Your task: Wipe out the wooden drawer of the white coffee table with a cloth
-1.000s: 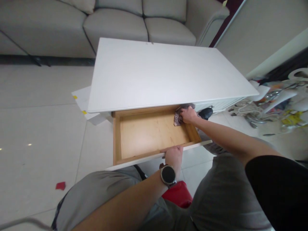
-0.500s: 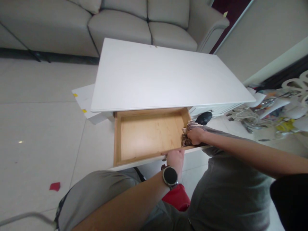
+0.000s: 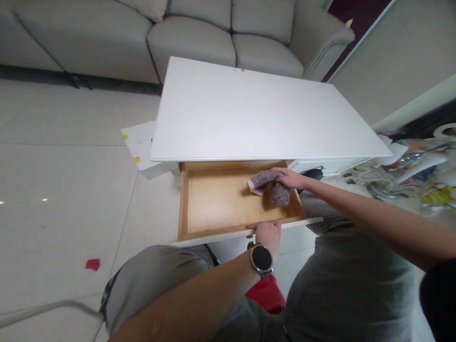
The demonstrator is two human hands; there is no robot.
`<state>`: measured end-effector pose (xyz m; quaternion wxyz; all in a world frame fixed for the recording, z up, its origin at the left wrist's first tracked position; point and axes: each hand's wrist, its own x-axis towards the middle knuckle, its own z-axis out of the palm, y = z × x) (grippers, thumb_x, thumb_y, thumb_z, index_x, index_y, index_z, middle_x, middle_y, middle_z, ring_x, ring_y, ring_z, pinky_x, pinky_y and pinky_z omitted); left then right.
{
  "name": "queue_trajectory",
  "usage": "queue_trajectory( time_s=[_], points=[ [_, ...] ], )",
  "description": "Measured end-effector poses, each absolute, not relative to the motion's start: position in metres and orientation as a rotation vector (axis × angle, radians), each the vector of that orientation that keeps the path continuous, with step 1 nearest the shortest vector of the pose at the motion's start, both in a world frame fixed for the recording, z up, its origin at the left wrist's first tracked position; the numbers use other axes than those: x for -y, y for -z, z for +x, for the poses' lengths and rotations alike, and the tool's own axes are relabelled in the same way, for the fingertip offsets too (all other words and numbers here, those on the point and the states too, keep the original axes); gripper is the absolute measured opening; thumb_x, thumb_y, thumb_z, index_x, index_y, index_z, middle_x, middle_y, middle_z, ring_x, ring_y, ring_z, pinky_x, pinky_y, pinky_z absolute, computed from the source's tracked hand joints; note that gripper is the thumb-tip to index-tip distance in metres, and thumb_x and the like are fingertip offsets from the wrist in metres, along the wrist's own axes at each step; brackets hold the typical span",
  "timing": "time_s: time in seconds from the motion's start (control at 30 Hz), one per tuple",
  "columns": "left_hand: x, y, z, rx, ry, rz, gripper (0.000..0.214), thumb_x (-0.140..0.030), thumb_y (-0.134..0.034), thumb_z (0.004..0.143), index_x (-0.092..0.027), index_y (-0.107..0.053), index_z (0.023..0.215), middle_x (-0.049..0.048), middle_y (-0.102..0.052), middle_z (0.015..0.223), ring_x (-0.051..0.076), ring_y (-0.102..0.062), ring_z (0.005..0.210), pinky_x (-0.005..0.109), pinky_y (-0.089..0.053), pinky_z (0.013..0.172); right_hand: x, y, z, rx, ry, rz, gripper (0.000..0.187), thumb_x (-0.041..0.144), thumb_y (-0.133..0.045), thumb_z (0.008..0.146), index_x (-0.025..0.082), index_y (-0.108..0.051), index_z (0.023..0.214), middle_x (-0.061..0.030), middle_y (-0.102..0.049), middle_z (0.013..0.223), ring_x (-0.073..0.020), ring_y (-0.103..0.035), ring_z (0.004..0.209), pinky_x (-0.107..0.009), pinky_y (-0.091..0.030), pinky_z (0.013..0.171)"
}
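Note:
A wooden drawer (image 3: pixel 217 202) stands pulled out from under a white table (image 3: pixel 249 109). My right hand (image 3: pixel 290 178) reaches into the drawer's right side, fingers closed on a grey-brown cloth (image 3: pixel 269 187) that lies partly on the drawer floor. My left hand (image 3: pixel 269 235), with a round black watch (image 3: pixel 261 259) on the wrist, grips the white front edge of the drawer from outside.
A grey sofa (image 3: pixel 199 33) stands behind the table. White boards (image 3: pixel 140 147) lie on the floor to the left. Cables and clutter (image 3: pixel 406 166) fill the floor at right. A red scrap (image 3: pixel 92 264) lies on the tiles. A red object (image 3: pixel 265 294) sits between my knees.
My right hand has carried the cloth from the back right corner to the front right, then back towards the middle right of the drawer. My left hand stays on the drawer front.

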<state>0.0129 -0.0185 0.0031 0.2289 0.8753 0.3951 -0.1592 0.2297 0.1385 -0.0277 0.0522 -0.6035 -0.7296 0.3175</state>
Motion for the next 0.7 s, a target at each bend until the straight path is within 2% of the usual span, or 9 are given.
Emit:
queue_trajectory(
  time_s=[0.13, 0.27, 0.33, 0.47, 0.57, 0.63, 0.7],
  points=[
    [0.019, -0.005, 0.012, -1.081, 0.452, 2.420, 0.047, -0.001, -0.039, 0.095, -0.005, -0.054, 0.139, 0.0242, -0.076, 0.107, 0.034, -0.077, 0.096, 0.043, -0.060, 0.072, -0.132, 0.054, 0.183, 2.418, -0.968, -1.841, 0.053, 0.027, -0.057, 0.091, 0.017, -0.057, 0.143, -0.0146, -0.056, 0.144, -0.0281, -0.057, 0.128, -0.044, -0.040, 0.115],
    [0.020, -0.005, 0.012, -1.083, 0.440, 2.410, 0.053, -0.001, -0.037, 0.094, -0.007, -0.053, 0.145, 0.0266, -0.074, 0.114, 0.036, -0.075, 0.098, 0.044, -0.060, 0.070, -0.113, 0.093, 0.131, 2.604, -0.864, -1.958, 0.067, 0.032, -0.066, 0.088, 0.019, -0.050, 0.151, -0.0219, -0.038, 0.154, -0.0341, -0.055, 0.131, -0.048, -0.039, 0.114],
    [0.020, -0.006, 0.011, -1.076, 0.408, 2.398, 0.055, -0.001, -0.038, 0.094, -0.006, -0.052, 0.147, 0.0283, -0.073, 0.115, 0.040, -0.074, 0.102, 0.045, -0.060, 0.070, -0.113, 0.106, 0.106, 2.590, -0.776, -1.930, 0.064, 0.031, -0.067, 0.087, 0.020, -0.053, 0.149, -0.0225, -0.039, 0.152, -0.0343, -0.057, 0.127, -0.048, -0.040, 0.112],
    [0.022, -0.006, 0.009, -1.106, 0.354, 2.432, 0.057, 0.002, -0.039, 0.091, -0.004, -0.054, 0.145, 0.0308, -0.072, 0.116, 0.043, -0.073, 0.102, 0.048, -0.060, 0.069, -0.138, 0.118, 0.055, 2.290, -0.880, -1.748, 0.043, 0.027, -0.056, 0.094, 0.019, -0.061, 0.136, -0.0151, -0.056, 0.140, -0.0265, -0.058, 0.125, -0.041, -0.041, 0.113],
    [0.026, -0.004, 0.008, -1.103, 0.359, 2.478, 0.058, 0.005, -0.038, 0.088, -0.004, -0.059, 0.141, 0.0302, -0.071, 0.119, 0.042, -0.073, 0.101, 0.046, -0.060, 0.064, -0.162, 0.124, 0.004, 1.881, -0.996, -1.681, 0.044, 0.028, -0.038, 0.102, 0.018, -0.052, 0.143, -0.0122, -0.062, 0.136, -0.0224, -0.056, 0.128, -0.039, -0.043, 0.112],
    [0.030, -0.001, 0.008, -1.092, 0.362, 2.473, 0.053, 0.004, -0.041, 0.086, -0.001, -0.065, 0.134, 0.0310, -0.071, 0.121, 0.044, -0.072, 0.104, 0.050, -0.062, 0.069, -0.173, 0.125, -0.035, 1.700, -1.001, -1.710, 0.048, 0.033, -0.030, 0.105, 0.017, -0.045, 0.148, -0.0139, -0.059, 0.139, -0.0227, -0.054, 0.131, -0.041, -0.042, 0.113],
    [0.033, 0.003, 0.009, -1.171, 0.262, 2.340, 0.048, 0.003, -0.048, 0.084, -0.003, -0.071, 0.126, 0.0300, -0.071, 0.122, 0.046, -0.069, 0.108, 0.059, -0.061, 0.078, -0.180, 0.123, -0.072, 1.721, -0.986, -1.709, 0.050, 0.037, -0.037, 0.104, 0.018, -0.044, 0.149, -0.0145, -0.054, 0.140, -0.0244, -0.049, 0.136, -0.042, -0.039, 0.117]
  ],
)
